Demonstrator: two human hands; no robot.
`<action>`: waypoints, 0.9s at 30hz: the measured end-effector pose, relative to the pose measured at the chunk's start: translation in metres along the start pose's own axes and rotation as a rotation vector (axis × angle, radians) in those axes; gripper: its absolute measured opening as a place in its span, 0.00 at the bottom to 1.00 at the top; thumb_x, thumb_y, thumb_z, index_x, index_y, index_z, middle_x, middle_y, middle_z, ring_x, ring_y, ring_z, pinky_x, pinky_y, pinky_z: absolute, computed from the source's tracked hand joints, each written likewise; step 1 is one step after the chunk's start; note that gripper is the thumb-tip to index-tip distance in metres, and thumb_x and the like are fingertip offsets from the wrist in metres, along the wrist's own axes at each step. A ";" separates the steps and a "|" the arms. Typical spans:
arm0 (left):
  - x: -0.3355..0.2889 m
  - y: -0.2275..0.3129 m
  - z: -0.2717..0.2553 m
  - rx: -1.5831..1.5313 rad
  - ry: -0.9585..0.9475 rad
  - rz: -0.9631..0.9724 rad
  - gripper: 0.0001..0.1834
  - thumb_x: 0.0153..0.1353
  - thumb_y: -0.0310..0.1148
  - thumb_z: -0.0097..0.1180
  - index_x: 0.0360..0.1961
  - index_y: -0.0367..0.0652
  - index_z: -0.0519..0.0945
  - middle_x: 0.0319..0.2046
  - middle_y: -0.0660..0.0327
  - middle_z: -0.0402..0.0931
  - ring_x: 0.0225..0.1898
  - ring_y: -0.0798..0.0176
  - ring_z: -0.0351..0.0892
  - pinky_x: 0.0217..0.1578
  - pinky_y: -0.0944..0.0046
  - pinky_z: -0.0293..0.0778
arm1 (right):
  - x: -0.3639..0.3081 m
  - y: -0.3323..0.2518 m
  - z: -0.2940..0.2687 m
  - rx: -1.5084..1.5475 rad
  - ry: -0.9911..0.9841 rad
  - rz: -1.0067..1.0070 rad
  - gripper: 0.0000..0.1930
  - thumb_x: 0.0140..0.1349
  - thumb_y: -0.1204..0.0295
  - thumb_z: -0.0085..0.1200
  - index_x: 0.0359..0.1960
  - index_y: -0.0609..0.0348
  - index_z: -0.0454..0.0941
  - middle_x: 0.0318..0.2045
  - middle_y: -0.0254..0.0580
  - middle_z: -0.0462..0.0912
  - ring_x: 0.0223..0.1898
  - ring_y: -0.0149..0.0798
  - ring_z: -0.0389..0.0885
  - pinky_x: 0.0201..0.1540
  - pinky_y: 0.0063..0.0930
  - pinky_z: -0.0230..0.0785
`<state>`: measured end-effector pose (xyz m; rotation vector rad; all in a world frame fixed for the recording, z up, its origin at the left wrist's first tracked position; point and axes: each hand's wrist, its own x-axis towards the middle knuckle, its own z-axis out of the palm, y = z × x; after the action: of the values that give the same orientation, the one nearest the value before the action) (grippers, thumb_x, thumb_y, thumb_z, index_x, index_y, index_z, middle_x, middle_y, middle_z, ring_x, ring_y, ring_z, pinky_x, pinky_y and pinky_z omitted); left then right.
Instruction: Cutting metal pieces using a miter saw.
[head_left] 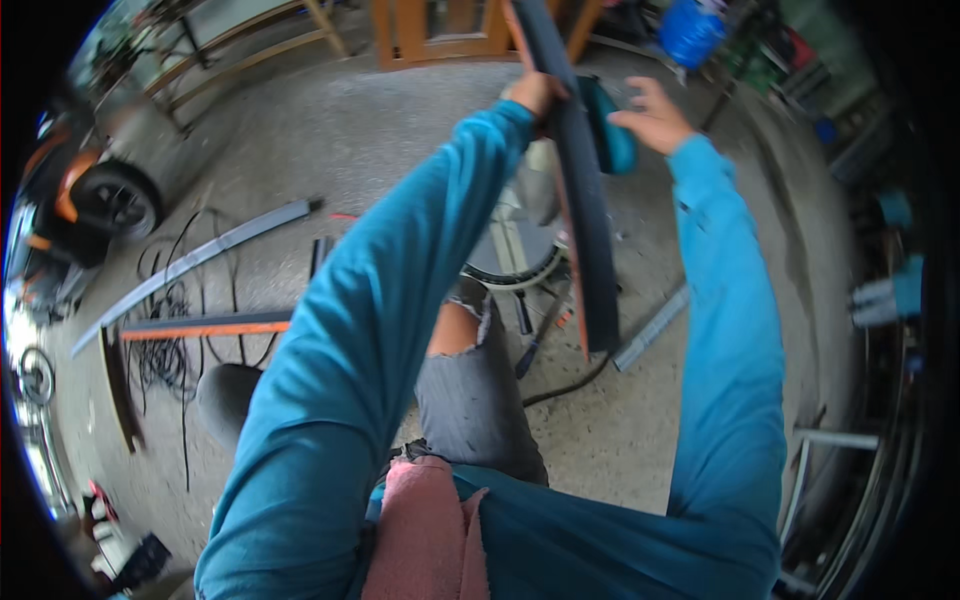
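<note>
Over gray floor (300,130), 1 dark bar (585,220) in the grip of left fingers (546,89) (right fingers (653,93) spread, apart).

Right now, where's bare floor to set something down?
The widest bare patch is concrete floor between the black wheel and the orange wooden frame. Another lies nearer than the short grey bar, between the grey trouser leg and right sleeve. Crowded: left of the left sleeve, with black cables and long bars, and by the dark bar, with a round machine base.
</note>
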<state>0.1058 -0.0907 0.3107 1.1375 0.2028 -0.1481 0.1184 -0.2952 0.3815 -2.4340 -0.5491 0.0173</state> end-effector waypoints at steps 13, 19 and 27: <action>-0.006 0.059 -0.017 0.080 0.020 -0.109 0.17 0.45 0.38 0.49 0.34 0.38 0.75 0.27 0.54 0.77 0.28 0.54 0.79 0.35 0.54 0.78 | 0.013 -0.042 0.031 -0.539 -0.214 0.072 0.58 0.39 0.48 0.61 0.65 0.72 0.44 0.51 0.67 0.72 0.52 0.58 0.74 0.56 0.37 0.67; 0.001 0.064 -0.025 0.027 -0.030 -0.089 0.16 0.46 0.37 0.48 0.33 0.36 0.75 0.29 0.50 0.78 0.32 0.51 0.81 0.38 0.54 0.79 | 0.014 -0.045 0.043 -0.546 -0.103 0.139 0.57 0.38 0.49 0.61 0.66 0.68 0.44 0.51 0.69 0.71 0.52 0.60 0.73 0.56 0.41 0.67; 0.050 0.041 -0.038 0.927 0.039 0.404 0.12 0.53 0.36 0.52 0.28 0.38 0.82 0.27 0.48 0.80 0.30 0.49 0.81 0.33 0.52 0.78 | 0.034 -0.008 0.052 -0.222 -0.084 -0.098 0.47 0.41 0.59 0.65 0.65 0.55 0.54 0.53 0.59 0.72 0.54 0.54 0.73 0.57 0.39 0.66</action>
<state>0.1605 -0.0400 0.3200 2.0779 -0.0858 0.1638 0.1393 -0.2461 0.3489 -2.6276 -0.7428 0.0190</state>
